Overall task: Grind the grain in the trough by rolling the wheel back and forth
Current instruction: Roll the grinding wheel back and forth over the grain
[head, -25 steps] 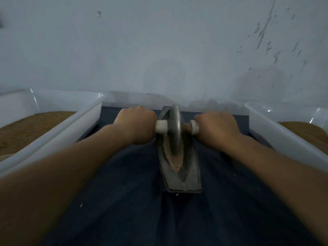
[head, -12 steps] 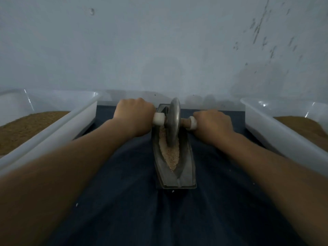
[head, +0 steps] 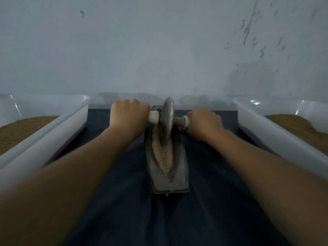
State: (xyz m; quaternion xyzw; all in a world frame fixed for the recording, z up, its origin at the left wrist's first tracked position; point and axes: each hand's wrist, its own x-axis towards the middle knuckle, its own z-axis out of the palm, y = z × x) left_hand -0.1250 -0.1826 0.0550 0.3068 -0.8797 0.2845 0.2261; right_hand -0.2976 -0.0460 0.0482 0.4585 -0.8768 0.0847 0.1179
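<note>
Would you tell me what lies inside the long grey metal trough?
It holds pale crushed grain along its middle, and the grey metal wheel stands in that at the far end. The floor beneath both is hidden.

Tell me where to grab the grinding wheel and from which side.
Grip the axle handles, not the rim: the wheel stands on edge in the narrow trough, with a handle jutting out each side. Come from above, one hand per side, as the left hand and right hand do now, fingers wrapped over.

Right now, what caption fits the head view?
Left hand and right hand grip handles of the wheel in the trough of grain.
</note>
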